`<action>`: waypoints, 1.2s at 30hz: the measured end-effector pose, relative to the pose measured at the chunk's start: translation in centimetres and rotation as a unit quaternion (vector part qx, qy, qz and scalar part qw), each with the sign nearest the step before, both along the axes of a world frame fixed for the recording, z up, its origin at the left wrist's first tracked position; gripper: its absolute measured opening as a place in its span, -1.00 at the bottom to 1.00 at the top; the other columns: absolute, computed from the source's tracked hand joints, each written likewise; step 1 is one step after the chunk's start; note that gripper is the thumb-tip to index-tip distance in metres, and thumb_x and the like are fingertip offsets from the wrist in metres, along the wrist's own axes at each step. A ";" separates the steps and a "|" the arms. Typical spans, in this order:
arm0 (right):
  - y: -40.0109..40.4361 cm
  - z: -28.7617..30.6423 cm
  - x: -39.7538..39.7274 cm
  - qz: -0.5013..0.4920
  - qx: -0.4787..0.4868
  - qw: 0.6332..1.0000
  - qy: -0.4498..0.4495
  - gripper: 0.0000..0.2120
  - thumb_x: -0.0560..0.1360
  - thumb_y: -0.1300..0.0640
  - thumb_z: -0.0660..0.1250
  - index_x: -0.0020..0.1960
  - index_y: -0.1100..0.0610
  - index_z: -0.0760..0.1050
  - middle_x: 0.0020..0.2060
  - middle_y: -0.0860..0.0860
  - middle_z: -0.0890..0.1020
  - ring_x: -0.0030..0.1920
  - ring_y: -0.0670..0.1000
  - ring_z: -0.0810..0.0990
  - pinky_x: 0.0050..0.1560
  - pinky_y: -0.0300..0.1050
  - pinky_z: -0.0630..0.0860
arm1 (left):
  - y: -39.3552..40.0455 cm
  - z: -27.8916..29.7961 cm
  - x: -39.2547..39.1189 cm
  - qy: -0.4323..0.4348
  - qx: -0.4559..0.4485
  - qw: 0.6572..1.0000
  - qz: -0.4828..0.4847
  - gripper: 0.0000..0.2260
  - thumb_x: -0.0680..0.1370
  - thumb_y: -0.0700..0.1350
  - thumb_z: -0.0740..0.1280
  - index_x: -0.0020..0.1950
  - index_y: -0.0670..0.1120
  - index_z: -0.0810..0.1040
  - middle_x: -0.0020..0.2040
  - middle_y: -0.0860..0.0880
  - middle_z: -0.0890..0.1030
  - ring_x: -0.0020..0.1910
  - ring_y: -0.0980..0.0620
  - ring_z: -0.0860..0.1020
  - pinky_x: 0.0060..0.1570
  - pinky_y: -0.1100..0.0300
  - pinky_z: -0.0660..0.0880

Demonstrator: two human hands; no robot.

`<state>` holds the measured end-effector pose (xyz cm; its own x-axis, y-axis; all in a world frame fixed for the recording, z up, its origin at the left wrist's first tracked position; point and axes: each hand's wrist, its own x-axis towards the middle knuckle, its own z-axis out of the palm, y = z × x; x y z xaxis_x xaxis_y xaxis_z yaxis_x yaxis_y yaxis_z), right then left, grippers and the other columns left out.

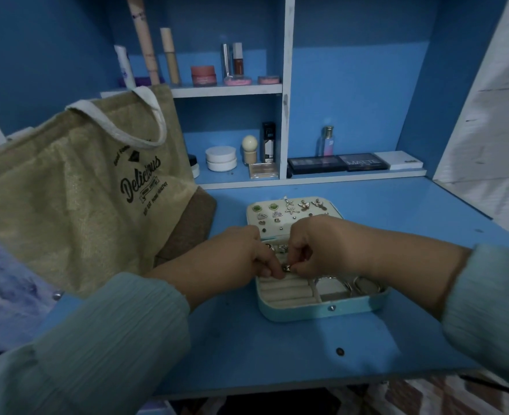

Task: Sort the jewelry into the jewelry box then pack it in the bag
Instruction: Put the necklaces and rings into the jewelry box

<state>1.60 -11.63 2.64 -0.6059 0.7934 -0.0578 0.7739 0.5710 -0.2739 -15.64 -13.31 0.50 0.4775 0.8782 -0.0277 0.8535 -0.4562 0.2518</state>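
An open light-blue jewelry box (322,310) with a cream lining lies on the blue desk. Its raised lid (286,215) carries several pinned earrings. Above the ring rolls at the box's left side, my left hand (235,253) and my right hand (316,244) meet, and the fingertips of both pinch one small metal ring (286,268). Other rings sit in the rolls behind my fingers, partly hidden. Round hoops (364,284) lie in the right compartment. A beige burlap tote bag (76,187) printed "Delicious" stands at the left.
The blue desk (277,354) has its front edge close to me. Shelves behind hold cosmetics: jars (221,158), a perfume bottle (327,141), palettes (340,163), tubes and pots above. A brown pouch (193,223) lies beside the bag.
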 end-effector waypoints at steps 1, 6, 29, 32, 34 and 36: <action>0.1 0.1 -0.1 0.007 0.000 1.000 -0.015 -0.89 0.42 0.17 0.35 -0.10 0.12 0.64 -0.18 -0.01 0.63 -0.18 -0.05 0.56 -0.13 -0.19 0.51 | 0.0 0.0 0.0 -0.006 -0.002 1.000 0.000 -0.80 0.51 -0.08 0.35 0.11 0.09 0.63 -0.04 -0.03 0.42 0.10 -0.04 0.44 0.11 0.10 0.39; 0.4 0.4 -0.3 0.038 0.003 0.997 -0.071 -0.85 0.43 0.15 0.32 -0.04 0.12 0.62 -0.10 0.00 0.61 -0.13 -0.02 0.55 -0.05 -0.14 0.52 | 0.0 -0.1 -0.1 -0.011 -0.005 1.000 0.002 -0.78 0.51 -0.10 0.35 0.13 0.10 0.62 0.02 -0.06 0.44 0.12 -0.03 0.44 0.13 0.12 0.38; 0.4 0.1 -0.7 0.021 0.047 0.997 -0.061 -0.86 0.50 0.13 0.31 -0.03 0.10 0.63 -0.04 0.01 0.62 -0.03 0.01 0.58 -0.02 -0.17 0.52 | -0.4 1.1 0.3 -0.013 -0.015 0.997 0.071 -0.76 0.48 -0.05 0.40 0.14 0.02 0.57 0.05 0.07 0.55 -0.12 0.20 0.39 -0.19 0.38 0.27; 0.4 0.3 -0.2 0.021 0.021 0.999 -0.011 -0.86 0.47 0.12 0.37 0.00 0.08 0.65 -0.14 -0.08 0.59 -0.10 -0.09 0.52 -0.04 -0.27 0.43 | -0.7 1.4 0.3 -0.001 0.008 0.997 0.072 -0.80 0.51 -0.01 0.35 0.11 0.03 0.62 0.06 0.07 0.57 -0.11 0.20 0.41 -0.11 0.35 0.32; 0.4 0.2 0.2 0.024 0.018 0.999 0.031 -0.87 0.45 0.14 0.40 -0.02 0.09 0.66 -0.22 -0.13 0.53 -0.15 -0.15 0.48 -0.09 -0.31 0.40 | -0.9 1.4 0.2 0.005 0.021 0.997 0.079 -0.80 0.54 0.02 0.30 0.09 0.03 0.63 0.05 0.05 0.59 -0.03 0.15 0.49 0.00 0.26 0.40; 0.4 0.2 0.7 0.022 0.014 0.998 0.062 -0.88 0.44 0.16 0.40 -0.03 0.09 0.66 -0.29 -0.19 0.50 -0.22 -0.20 0.46 -0.15 -0.42 0.38 | -1.0 1.5 0.4 0.012 0.032 0.996 0.084 -0.79 0.55 0.05 0.26 0.08 0.03 0.62 0.04 0.04 0.60 0.03 0.09 0.52 0.06 0.17 0.44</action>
